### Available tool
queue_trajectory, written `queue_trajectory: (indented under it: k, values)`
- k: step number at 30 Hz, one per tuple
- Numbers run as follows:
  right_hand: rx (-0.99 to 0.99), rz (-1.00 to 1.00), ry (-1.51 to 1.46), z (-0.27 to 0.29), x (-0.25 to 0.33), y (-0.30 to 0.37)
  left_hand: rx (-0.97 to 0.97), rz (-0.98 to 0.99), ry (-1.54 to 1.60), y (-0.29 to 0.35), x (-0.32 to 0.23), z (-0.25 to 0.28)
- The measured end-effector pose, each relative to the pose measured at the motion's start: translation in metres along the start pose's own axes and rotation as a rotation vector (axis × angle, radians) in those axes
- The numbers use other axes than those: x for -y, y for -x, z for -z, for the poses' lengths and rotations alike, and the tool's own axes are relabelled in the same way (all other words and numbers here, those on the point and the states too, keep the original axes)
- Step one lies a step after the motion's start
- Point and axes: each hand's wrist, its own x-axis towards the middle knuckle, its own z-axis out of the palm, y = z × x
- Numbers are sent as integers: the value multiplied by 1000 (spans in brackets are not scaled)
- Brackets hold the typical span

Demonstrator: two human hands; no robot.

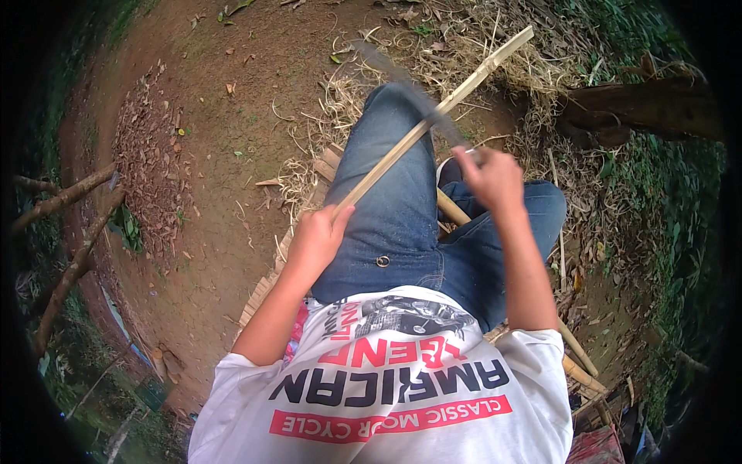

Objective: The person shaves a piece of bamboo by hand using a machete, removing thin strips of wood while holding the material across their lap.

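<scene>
A long, pale bamboo strip (392,157) slants from my lap up to the far right, passing over my raised left thigh. My left hand (315,238) is closed around its near end. My right hand (493,178) grips the handle of a long-bladed knife (421,100), most of the handle hidden by my fingers. The grey blade crosses the strip near my knee and is blurred toward its tip. Whether the edge bites into the strip, I cannot tell.
Curly shavings (456,54) litter the ground ahead. I sit on a bamboo slat seat (267,284). A thick log (641,110) lies at the far right, and branches (77,255) stand at the left beside dry leaves (154,147).
</scene>
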Motion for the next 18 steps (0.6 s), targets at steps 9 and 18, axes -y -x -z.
queue_trajectory:
  k: [9,18]
  values:
    - [69,-40,-164,-8,16,12,19,-71,109,-16,15,-9]
    - [184,240,-161,-21,48,37,84,-28,185,-18,21,-1]
